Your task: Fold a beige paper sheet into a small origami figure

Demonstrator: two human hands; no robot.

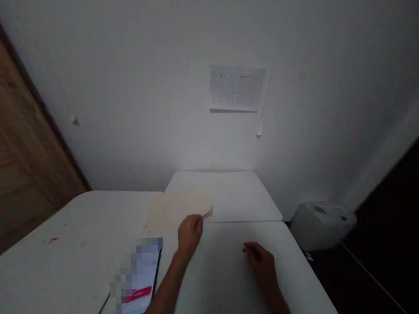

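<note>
On my feed, the stack of cream sheets point(179, 210) lies flat on the white tabletop point(221, 285), its rounded end pointing right. The picture is dim, so I can't tell whether they are paper or cloth. My left hand point(190, 235) is at the stack's near edge, with its fingers curled and either touching the layers or just beside them. I can't tell whether it has hold of any. My right hand point(261, 265) is to the right of the stack and nearer to me, half open and holding nothing I can see. Left of the left hand and nearer to me than the stack lies a dark-edged handheld device point(138, 283), partly pixelated, with a red band. Beyond the stack, a printed grid sheet point(238, 88) is fixed to the wall.
</note>
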